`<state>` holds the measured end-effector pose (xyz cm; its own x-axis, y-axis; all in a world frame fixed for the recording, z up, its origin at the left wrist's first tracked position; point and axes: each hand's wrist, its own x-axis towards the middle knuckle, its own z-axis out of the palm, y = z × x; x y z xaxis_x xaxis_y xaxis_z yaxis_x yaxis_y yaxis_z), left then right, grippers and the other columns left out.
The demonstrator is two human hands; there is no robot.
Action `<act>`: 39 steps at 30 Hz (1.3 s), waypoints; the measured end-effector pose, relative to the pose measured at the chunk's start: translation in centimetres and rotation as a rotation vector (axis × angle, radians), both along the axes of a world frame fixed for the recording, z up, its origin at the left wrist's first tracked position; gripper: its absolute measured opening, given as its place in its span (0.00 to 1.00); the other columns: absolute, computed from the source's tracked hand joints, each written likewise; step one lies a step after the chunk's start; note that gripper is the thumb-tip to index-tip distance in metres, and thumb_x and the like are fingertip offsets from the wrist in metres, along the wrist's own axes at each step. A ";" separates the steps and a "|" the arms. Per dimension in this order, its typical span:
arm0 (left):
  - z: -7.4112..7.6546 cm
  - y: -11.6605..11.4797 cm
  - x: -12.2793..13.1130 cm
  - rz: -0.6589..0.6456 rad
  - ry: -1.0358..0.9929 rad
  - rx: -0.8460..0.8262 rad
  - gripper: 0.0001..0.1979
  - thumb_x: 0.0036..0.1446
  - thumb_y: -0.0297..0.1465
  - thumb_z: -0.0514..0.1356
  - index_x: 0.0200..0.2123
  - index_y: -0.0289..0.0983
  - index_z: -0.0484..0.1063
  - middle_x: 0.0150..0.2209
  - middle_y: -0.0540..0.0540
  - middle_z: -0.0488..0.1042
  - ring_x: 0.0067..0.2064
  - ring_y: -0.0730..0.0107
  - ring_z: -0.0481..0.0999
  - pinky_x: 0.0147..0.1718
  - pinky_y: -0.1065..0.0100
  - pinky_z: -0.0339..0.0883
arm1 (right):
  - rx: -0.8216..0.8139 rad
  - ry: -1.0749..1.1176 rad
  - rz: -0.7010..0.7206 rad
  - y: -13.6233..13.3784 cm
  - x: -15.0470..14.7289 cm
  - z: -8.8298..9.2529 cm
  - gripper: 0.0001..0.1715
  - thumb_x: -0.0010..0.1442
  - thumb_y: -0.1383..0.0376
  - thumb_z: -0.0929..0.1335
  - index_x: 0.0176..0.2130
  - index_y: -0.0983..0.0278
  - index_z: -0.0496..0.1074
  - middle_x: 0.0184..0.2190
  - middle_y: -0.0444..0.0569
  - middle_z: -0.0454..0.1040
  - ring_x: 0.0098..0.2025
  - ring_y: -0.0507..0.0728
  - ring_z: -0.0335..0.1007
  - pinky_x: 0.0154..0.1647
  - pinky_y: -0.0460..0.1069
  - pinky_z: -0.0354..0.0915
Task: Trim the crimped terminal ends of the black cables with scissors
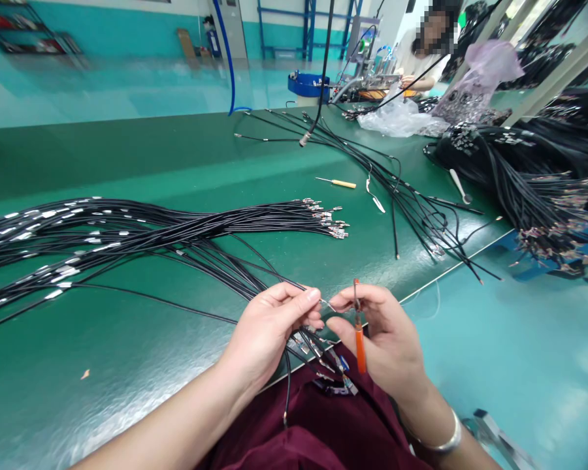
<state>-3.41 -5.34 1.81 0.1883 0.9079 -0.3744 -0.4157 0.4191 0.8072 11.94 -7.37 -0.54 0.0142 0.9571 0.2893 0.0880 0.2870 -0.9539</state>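
Note:
My left hand (279, 316) is closed, pinching a black cable (210, 312) near its end between thumb and fingers. A thin, pale wire end (328, 305) sticks out of that pinch toward my right hand (385, 326). Curled around an orange-handled hand tool (360, 346), the right hand keeps its thumb and index fingertips close to the wire end. The tool stands nearly upright, and its exact kind is hard to make out. Below both hands, several cable ends with metal connectors (345, 384) hang over the table edge, against a maroon garment (294, 444).
A bundle of black cables (245, 219) with white labels lies across the green table (142, 163). Farther back are a yellow-handled pick (343, 184), loose cables (357, 153) and a plastic bag (402, 117). Thick cable bundles (509, 170) are at the right. A co-worker (424, 59) is behind.

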 end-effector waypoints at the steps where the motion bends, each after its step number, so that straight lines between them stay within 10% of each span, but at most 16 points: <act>1: 0.0 -0.1 0.0 0.016 0.026 0.008 0.10 0.48 0.31 0.68 0.23 0.32 0.71 0.22 0.50 0.74 0.25 0.77 0.74 0.28 0.76 0.69 | 0.011 -0.028 -0.002 0.0 0.0 0.0 0.20 0.51 0.72 0.73 0.42 0.55 0.69 0.35 0.41 0.75 0.37 0.51 0.72 0.42 0.49 0.68; 12: 0.1 -0.1 -0.1 -0.026 -0.048 0.003 0.08 0.51 0.30 0.66 0.26 0.33 0.71 0.25 0.47 0.77 0.28 0.73 0.77 0.34 0.71 0.72 | -0.502 0.477 0.116 0.7 -0.6 1.2 0.13 0.51 0.68 0.74 0.37 0.62 0.69 0.26 0.38 0.74 0.26 0.46 0.73 0.31 0.42 0.70; 39: -0.5 0.2 -0.7 -0.245 -0.205 0.032 0.04 0.55 0.25 0.62 0.33 0.31 0.76 0.29 0.44 0.77 0.33 0.70 0.76 0.38 0.69 0.69 | -0.615 0.781 0.205 0.7 -1.2 0.2 0.16 0.53 0.68 0.74 0.40 0.63 0.67 0.26 0.42 0.74 0.27 0.48 0.71 0.31 0.42 0.68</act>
<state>-4.11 -5.16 1.32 0.4716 0.8368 -0.2783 -0.4607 0.5029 0.7314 10.71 -6.69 -0.37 -0.1929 0.9420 -0.2746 -0.6190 -0.3340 -0.7109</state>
